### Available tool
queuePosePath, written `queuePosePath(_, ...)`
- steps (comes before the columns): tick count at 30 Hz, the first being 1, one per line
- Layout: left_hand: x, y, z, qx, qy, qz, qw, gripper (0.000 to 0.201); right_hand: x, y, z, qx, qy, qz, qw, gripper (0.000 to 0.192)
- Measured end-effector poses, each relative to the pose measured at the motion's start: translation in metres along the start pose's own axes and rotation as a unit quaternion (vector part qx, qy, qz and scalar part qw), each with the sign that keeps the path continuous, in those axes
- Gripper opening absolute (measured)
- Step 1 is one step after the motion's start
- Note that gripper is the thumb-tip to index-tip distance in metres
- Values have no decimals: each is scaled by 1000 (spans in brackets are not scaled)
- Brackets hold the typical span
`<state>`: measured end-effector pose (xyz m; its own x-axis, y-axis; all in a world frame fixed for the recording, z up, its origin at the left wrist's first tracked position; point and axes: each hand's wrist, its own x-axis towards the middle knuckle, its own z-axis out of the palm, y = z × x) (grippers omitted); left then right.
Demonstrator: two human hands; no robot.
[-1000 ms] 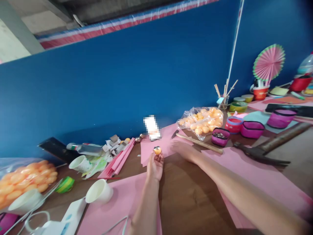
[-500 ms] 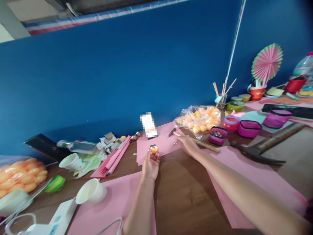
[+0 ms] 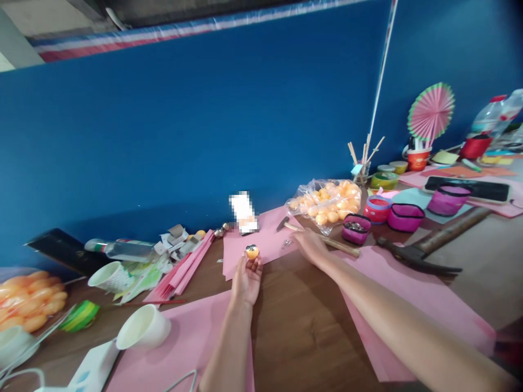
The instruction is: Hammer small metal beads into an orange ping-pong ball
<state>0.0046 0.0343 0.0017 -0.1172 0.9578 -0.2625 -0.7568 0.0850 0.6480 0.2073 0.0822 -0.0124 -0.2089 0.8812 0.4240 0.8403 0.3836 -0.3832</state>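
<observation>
My left hand (image 3: 246,279) is palm up, its fingertips and thumb closed around an orange ball (image 3: 252,251) with dark and white markings on top. My right hand (image 3: 311,246) is palm down over pink paper (image 3: 239,247), fingers bent together. Small shiny metal bits (image 3: 286,243) lie beside its fingertips; whether it pinches any is hidden. A small hammer (image 3: 341,247) runs under or behind this hand, its head showing to the left and its wooden handle end to the right. A purple pouch (image 3: 355,228) with small metal pieces stands to the right of the hand.
A bag of orange balls (image 3: 327,201) lies behind the hammer. A large hammer (image 3: 433,245) rests at right near purple pouches. On the left are a white cup (image 3: 144,328), pink folded strips (image 3: 186,269), a plastic bottle (image 3: 131,250) and a power strip (image 3: 92,367). A blue partition (image 3: 204,125) rises behind.
The view has shifted slightly, moving most things a little left in the picture. My left hand still holds the ball; my right hand stays by the metal bits and the small hammer.
</observation>
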Motion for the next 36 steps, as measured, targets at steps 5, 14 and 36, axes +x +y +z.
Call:
queuePosePath(5, 0, 0, 0, -1, 2, -3, 1000, 15, -2, -2, 0, -28, -8, -14, 999, 22)
queuePosePath(14, 1, 0, -1, -8, 4, -10, 1000, 13, -1, -6, -6, -58, -15, 16, 998, 21)
queuePosePath(36, 3, -4, -4, -31, -1, -4, 999, 13, -4, -5, 3, -9, 28, -70, 997, 24)
